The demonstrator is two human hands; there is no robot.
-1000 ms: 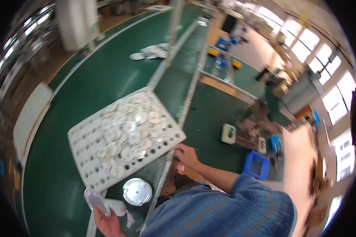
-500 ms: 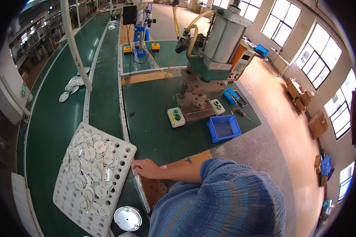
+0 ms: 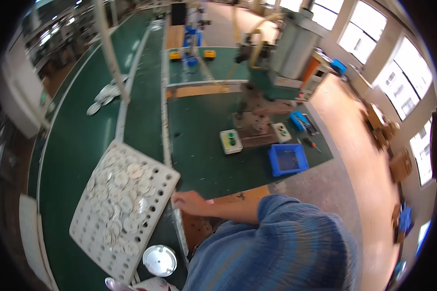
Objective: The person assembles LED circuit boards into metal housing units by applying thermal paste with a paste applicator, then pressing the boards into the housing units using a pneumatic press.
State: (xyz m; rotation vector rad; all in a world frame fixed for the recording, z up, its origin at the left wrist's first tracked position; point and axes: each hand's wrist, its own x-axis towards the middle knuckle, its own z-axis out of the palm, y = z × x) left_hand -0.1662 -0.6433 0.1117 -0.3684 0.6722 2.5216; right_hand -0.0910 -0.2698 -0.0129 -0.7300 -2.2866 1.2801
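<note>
My right hand [image 3: 192, 202] reaches in from the right, its fingers curled at the right edge of a white tray with rows of round holes [image 3: 90, 224]. They appear closed on that edge, though the fingertips are partly hidden. Many thin, pale metal discs [image 3: 126, 202] lie heaped on the tray. Below my hand, a round silver metal part [image 3: 159, 260] lies on the green surface. At the bottom edge, a pale, pink-marked shape [image 3: 153, 284] is cut off beside a shiny rim [image 3: 116, 284]. It may be my left hand or sleeve; no fingers can be made out.
A press [image 3: 262, 111] stands on the green bench, with button boxes [image 3: 231, 141] at its base. Nearby are a blue bin [image 3: 289, 160] and a screwdriver [image 3: 312, 144]. More discs [image 3: 104, 97] lie up the green belt [image 3: 58, 160], near a white post [image 3: 110, 53].
The whole view has shifted, so the scene sits further right and is blurred. My right hand stays at the tray's edge. A shiny rim and more of the pale shape now show at the bottom.
</note>
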